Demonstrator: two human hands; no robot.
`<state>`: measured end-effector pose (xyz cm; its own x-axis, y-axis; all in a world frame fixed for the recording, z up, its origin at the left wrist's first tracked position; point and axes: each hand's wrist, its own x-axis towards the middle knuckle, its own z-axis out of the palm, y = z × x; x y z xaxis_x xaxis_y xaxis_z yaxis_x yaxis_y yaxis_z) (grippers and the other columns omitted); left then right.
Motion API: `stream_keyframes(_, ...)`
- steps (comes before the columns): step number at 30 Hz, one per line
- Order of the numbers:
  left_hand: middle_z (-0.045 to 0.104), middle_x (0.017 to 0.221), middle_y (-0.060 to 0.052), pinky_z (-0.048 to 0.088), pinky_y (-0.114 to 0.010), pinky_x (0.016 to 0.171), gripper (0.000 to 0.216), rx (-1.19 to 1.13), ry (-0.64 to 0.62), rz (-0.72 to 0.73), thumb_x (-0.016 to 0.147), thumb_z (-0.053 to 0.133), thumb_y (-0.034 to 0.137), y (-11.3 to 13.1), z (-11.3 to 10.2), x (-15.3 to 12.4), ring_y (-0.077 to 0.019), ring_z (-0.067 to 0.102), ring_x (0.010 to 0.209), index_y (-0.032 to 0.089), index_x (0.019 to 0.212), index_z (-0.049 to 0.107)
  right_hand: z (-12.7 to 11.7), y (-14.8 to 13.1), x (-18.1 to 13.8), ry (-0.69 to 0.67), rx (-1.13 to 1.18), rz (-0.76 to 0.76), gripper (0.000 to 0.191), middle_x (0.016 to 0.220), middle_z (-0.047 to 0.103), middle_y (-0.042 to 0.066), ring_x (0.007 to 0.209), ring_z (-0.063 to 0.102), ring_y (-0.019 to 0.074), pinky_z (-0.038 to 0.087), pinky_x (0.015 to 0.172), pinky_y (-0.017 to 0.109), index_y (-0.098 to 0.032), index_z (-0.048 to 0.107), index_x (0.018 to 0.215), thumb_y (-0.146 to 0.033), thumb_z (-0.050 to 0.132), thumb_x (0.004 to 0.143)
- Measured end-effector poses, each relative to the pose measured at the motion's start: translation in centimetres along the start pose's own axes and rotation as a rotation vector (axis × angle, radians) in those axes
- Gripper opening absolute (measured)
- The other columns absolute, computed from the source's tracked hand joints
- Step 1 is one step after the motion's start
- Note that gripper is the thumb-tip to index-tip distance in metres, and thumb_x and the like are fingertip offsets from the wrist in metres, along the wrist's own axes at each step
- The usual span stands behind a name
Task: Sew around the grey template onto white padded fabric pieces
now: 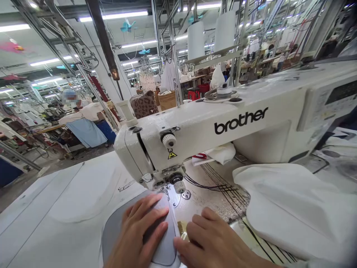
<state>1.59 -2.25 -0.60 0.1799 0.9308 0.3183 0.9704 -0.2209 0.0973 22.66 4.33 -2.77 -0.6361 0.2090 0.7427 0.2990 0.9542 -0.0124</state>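
Observation:
A grey flat panel with rounded corners (113, 227) lies on white fabric (172, 214) at the head of a white sewing machine (192, 128). My left hand (136, 230) rests on the panel, its fingers extended and somewhat apart, pressing it down. The fingertips are just in front of the presser foot (167, 192). To the right of the panel, my right hand (214, 238) is curled, with thumb and finger closed at the fabric's edge. The exact pinch is partly hidden by the fingers.
A heap of white fabric (290, 208) lies on the right of the machine bed. Dark lines (220, 186) cross the bed. Two white thread cones (196, 39) stand above. At the left back, a person (71, 98) sits behind a table with light-blue cloth (86, 132).

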Motion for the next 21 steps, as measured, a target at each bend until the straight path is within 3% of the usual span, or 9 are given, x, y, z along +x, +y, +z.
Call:
stream_keyframes(11, 0.066, 0.125, 0.003, 0.053, -0.048, 0.091, 0.024, 0.051, 0.054, -0.081, 0.095, 0.047, 0.034, -0.8, 1.2, 1.0, -0.0248, 0.060, 0.118, 0.038, 0.111, 0.065, -1.1, 1.0, 0.9, -0.245, 0.105, 0.118, 0.015, 0.073, 0.054, -0.003, 0.065, 0.046, 0.0134, 0.032, 0.069, 0.029, -0.020, 0.054, 0.078, -0.014, 0.057, 0.091)
stream_keyframes(21, 0.071, 0.110, -0.001, 0.051, -0.051, 0.092, 0.027, 0.033, 0.107, -0.156, 0.093, 0.047, 0.033, -1.1, 1.8, 1.3, -0.0265, 0.063, 0.110, 0.035, 0.110, 0.068, -0.3, 1.4, 0.8, -0.252, 0.092, 0.114, 0.011, 0.073, 0.054, -0.001, 0.067, 0.046, 0.0161, 0.033, 0.070, 0.031, -0.020, 0.056, 0.081, -0.012, 0.056, 0.090)
